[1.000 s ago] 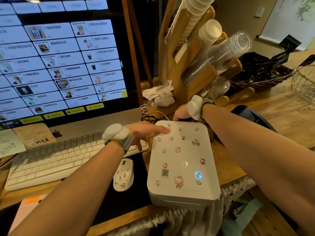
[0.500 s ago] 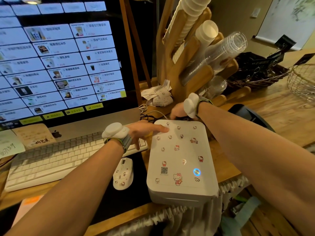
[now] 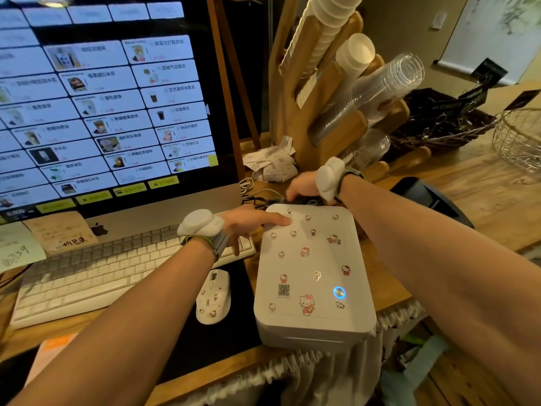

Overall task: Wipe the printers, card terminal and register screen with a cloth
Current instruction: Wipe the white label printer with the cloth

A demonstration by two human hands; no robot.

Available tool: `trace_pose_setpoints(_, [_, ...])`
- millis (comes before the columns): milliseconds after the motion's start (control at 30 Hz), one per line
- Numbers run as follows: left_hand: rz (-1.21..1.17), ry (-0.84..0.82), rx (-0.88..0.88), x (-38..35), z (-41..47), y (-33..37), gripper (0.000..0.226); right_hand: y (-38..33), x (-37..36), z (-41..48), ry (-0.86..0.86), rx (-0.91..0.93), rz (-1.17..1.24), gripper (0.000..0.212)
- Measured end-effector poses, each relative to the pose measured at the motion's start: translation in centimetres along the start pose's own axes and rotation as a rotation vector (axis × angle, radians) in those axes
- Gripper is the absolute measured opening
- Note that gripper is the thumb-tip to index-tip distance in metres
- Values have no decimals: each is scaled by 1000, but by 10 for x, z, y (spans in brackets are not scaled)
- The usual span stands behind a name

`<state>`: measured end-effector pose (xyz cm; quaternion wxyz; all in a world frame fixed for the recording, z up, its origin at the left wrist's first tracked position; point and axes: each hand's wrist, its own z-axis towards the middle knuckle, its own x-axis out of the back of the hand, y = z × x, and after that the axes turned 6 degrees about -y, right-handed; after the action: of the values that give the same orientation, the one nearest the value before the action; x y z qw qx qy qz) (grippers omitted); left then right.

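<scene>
A stickered mouse [image 3: 213, 297] lies beside the keyboard [image 3: 87, 273]; apparently crumpled receipts [image 3: 270, 164] behind.

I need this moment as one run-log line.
left hand: fingers flat on sticker-covered printer top | right hand: at printer's rear edge, grip unclear

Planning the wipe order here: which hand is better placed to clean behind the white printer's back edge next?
Probably the right. The right hand is down behind the printer, at its back edge beside the cables; the left hand lies on its top, fingers straight.
</scene>
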<state>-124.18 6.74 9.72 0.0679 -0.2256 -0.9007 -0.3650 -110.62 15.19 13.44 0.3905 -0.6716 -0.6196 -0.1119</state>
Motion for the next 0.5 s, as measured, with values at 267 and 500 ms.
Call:
trace_pose_setpoints(267, [21, 36, -1, 1, 2, 0, 92, -6, 4, -7, 44, 107, 156, 18])
trace_pose_setpoints(500, [45, 52, -2, -1, -3, 2, 92, 5, 11, -23, 197, 199, 158, 12])
